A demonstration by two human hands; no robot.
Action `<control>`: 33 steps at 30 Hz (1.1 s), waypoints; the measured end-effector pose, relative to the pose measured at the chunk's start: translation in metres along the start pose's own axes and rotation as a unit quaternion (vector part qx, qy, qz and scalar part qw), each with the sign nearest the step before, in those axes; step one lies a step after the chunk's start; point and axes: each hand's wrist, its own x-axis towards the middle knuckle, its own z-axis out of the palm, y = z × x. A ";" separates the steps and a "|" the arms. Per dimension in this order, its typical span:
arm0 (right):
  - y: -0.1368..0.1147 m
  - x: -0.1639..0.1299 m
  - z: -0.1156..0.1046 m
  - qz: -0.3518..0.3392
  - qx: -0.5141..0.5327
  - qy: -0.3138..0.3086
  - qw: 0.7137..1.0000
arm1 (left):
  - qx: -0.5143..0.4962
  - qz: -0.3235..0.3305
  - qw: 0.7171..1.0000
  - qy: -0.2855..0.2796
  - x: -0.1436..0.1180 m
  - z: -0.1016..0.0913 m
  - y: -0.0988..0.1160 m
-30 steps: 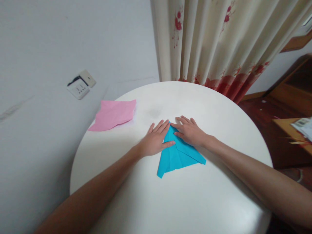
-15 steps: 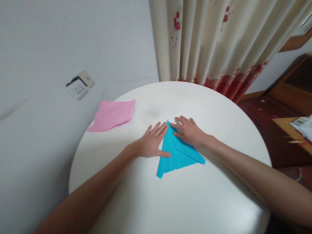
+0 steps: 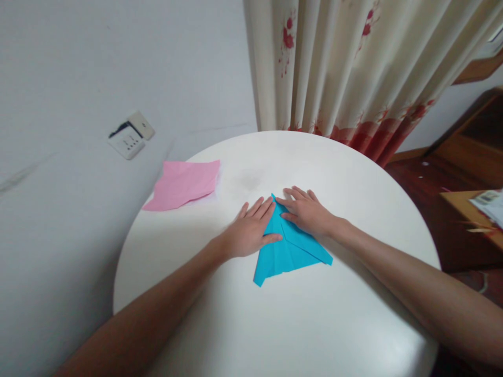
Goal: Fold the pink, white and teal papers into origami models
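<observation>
A blue sheet of paper [image 3: 288, 251], folded into a pointed triangular shape, lies flat on the white round table [image 3: 314, 324] with its tip pointing away from me. My left hand [image 3: 251, 230] rests on its left edge, fingers stretched toward the tip and thumb out across the paper. On the upper right edge lies my right hand [image 3: 308, 212], its fingers spread, the forefinger close to the tip and the thumb on the paper. Both hands cover parts of the folded edges.
Pink paper [image 3: 184, 183] lies at the table's far left, with a whitish sheet beneath it. A wall socket [image 3: 128, 141] is beyond it. A flowered curtain [image 3: 334, 68] hangs behind the table, and a wooden surface with papers [image 3: 489, 204] stands at the right.
My left hand has shifted slightly right, its thumb reaching further over the blue paper. My right hand stays nearly in place. The whole view has moved a little.
</observation>
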 end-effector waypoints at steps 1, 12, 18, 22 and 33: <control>0.000 0.000 0.000 0.000 0.001 0.001 1.000 | 0.001 -0.004 1.000 0.018 0.003 0.002 0.001; 0.002 0.003 -0.013 0.038 0.194 0.097 0.975 | -0.018 0.015 0.998 0.060 0.007 0.011 -0.005; -0.001 -0.001 -0.033 0.172 0.505 0.065 0.843 | -0.015 0.024 0.998 0.053 0.008 0.010 -0.004; 0.000 -0.003 -0.041 0.221 0.633 0.002 0.742 | -0.015 0.031 0.999 0.039 0.007 0.006 -0.003; 0.006 -0.002 -0.044 0.228 0.657 -0.040 0.718 | -0.012 0.041 0.998 0.039 0.008 0.007 -0.005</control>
